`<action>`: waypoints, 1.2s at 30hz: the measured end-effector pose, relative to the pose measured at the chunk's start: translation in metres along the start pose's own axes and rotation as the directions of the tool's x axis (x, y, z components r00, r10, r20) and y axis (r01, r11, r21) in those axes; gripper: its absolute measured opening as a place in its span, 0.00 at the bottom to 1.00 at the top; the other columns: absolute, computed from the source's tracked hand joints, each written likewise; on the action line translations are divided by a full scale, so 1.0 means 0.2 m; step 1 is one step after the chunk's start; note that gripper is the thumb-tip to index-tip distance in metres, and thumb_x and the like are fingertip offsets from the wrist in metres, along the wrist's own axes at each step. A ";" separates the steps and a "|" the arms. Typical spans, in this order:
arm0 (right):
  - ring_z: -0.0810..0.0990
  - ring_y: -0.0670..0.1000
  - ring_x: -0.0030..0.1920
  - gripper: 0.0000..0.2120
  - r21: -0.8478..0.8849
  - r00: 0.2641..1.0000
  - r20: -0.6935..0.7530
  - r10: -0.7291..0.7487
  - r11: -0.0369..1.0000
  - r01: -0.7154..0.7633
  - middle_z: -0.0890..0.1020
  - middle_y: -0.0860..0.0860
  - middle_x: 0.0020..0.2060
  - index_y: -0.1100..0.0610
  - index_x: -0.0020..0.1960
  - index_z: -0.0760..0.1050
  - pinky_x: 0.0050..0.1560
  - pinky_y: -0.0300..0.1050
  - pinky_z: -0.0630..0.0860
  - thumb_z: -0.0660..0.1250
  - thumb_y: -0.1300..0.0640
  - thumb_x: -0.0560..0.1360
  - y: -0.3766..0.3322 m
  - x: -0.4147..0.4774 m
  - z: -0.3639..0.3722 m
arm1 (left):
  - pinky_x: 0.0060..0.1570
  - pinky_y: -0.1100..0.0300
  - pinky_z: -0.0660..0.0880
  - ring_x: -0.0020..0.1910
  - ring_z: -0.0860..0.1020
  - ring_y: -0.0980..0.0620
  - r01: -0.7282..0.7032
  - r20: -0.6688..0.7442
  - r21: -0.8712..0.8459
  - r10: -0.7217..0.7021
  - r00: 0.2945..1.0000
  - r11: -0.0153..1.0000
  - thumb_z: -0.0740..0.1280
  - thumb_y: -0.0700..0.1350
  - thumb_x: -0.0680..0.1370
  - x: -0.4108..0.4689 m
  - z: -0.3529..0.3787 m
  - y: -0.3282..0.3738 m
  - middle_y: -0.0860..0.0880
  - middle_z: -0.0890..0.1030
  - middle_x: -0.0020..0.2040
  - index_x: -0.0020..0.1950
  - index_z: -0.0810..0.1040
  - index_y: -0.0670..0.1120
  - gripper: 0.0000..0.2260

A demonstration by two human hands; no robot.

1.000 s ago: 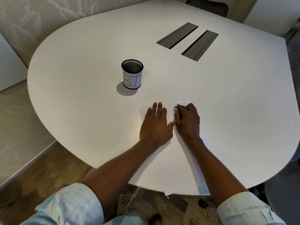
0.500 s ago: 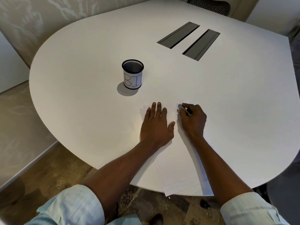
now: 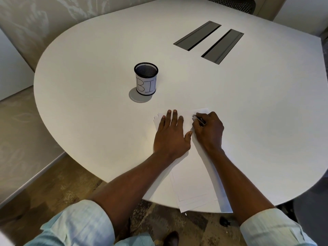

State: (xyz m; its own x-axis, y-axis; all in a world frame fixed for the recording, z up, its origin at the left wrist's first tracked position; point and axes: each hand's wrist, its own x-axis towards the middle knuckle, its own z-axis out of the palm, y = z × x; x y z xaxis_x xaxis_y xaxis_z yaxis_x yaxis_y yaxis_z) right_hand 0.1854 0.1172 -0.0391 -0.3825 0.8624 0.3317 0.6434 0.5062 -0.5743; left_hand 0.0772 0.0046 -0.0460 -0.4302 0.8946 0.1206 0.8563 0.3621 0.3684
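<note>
A stack of white paper sheets lies on the white table, its near end hanging over the front edge. My left hand presses flat on the far part of the sheets, fingers straight. Just to its right, my right hand grips a small dark and silver pen-like tool, whose tip touches the far right corner of the paper. A black mesh cup with a white label reading "BIN" stands upright further back and to the left.
Two dark rectangular cable slots are set into the table at the back right. A black mesh chair back shows beyond the far edge. Patterned floor lies below the table's front edge.
My right hand shifted right along the paper's far edge with the tool, then came back slightly left. My left hand stayed flat on the sheets.
</note>
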 end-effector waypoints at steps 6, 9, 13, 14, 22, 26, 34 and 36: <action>0.85 0.58 0.54 0.12 0.000 1.000 -0.003 -0.031 1.000 0.031 0.84 0.56 0.53 0.55 0.62 0.86 0.55 0.48 0.78 0.72 0.56 0.80 0.00 0.00 0.00 | 0.86 0.45 0.49 0.88 0.49 0.43 -0.003 -0.012 -0.002 0.003 1.000 1.000 0.52 0.61 0.85 0.00 0.00 0.00 0.42 0.54 0.88 0.85 0.62 0.44 0.32; 0.84 0.59 0.53 0.13 0.000 0.999 0.010 -0.052 0.999 0.052 0.83 0.56 0.52 0.56 0.64 0.86 0.55 0.50 0.80 0.71 0.57 0.81 0.00 0.00 0.01 | 0.86 0.45 0.49 0.88 0.49 0.43 -0.004 -0.013 0.005 0.005 1.000 1.000 0.53 0.61 0.85 0.00 0.01 0.00 0.41 0.54 0.87 0.84 0.62 0.44 0.32; 0.83 0.59 0.56 0.13 -0.028 0.996 0.023 -0.087 0.996 0.088 0.82 0.57 0.54 0.57 0.65 0.85 0.55 0.46 0.76 0.69 0.57 0.83 0.01 0.00 0.02 | 0.86 0.45 0.48 0.88 0.49 0.42 -0.008 -0.007 0.012 0.008 1.000 1.000 0.53 0.61 0.85 0.00 0.02 -0.01 0.41 0.54 0.88 0.85 0.61 0.43 0.32; 0.83 0.59 0.57 0.13 -0.029 0.995 0.031 -0.098 0.995 0.098 0.82 0.57 0.55 0.57 0.66 0.84 0.56 0.47 0.76 0.69 0.57 0.83 0.01 0.00 0.02 | 0.86 0.45 0.48 0.88 0.49 0.42 -0.009 -0.006 0.012 0.009 1.000 1.000 0.53 0.61 0.85 0.00 0.02 -0.01 0.41 0.54 0.88 0.85 0.61 0.43 0.32; 0.86 0.54 0.54 0.11 0.037 0.999 -0.044 0.030 0.999 -0.028 0.85 0.54 0.54 0.55 0.60 0.86 0.54 0.38 0.71 0.73 0.54 0.80 0.01 0.01 0.00 | 0.86 0.45 0.48 0.88 0.48 0.43 0.003 -0.003 0.010 -0.003 1.000 1.000 0.53 0.61 0.85 0.00 0.02 0.00 0.42 0.53 0.88 0.85 0.61 0.45 0.33; 0.86 0.54 0.51 0.08 0.042 0.999 -0.026 0.029 0.999 -0.028 0.86 0.53 0.52 0.55 0.56 0.86 0.53 0.39 0.71 0.75 0.54 0.78 0.00 0.01 0.00 | 0.86 0.45 0.49 0.88 0.48 0.43 0.004 -0.009 0.012 -0.004 1.000 1.000 0.53 0.61 0.84 0.00 0.02 0.00 0.42 0.54 0.88 0.85 0.61 0.44 0.33; 0.85 0.57 0.55 0.10 -0.020 1.000 0.009 -0.018 1.000 0.018 0.84 0.56 0.55 0.59 0.60 0.85 0.58 0.48 0.78 0.72 0.57 0.80 0.01 0.01 0.01 | 0.86 0.45 0.48 0.88 0.49 0.43 -0.001 -0.017 0.021 0.001 1.000 1.000 0.52 0.61 0.84 0.00 0.03 0.00 0.42 0.54 0.88 0.85 0.61 0.44 0.32; 0.85 0.57 0.56 0.11 -0.024 1.000 0.015 -0.026 0.999 0.027 0.83 0.56 0.56 0.59 0.60 0.84 0.58 0.47 0.77 0.71 0.57 0.81 0.01 0.01 0.02 | 0.86 0.45 0.49 0.88 0.49 0.42 -0.004 -0.023 0.024 0.005 1.000 1.000 0.52 0.61 0.84 0.00 0.04 0.00 0.42 0.55 0.88 0.84 0.61 0.44 0.32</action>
State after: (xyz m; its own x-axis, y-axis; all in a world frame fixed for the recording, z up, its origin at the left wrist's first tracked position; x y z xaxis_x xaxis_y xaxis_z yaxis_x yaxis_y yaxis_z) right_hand 0.1833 0.1198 -0.0421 -0.4093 0.8486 0.3350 0.6488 0.5289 -0.5471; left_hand 0.0787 0.0057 -0.0529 -0.4324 0.8902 0.1432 0.8646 0.3643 0.3460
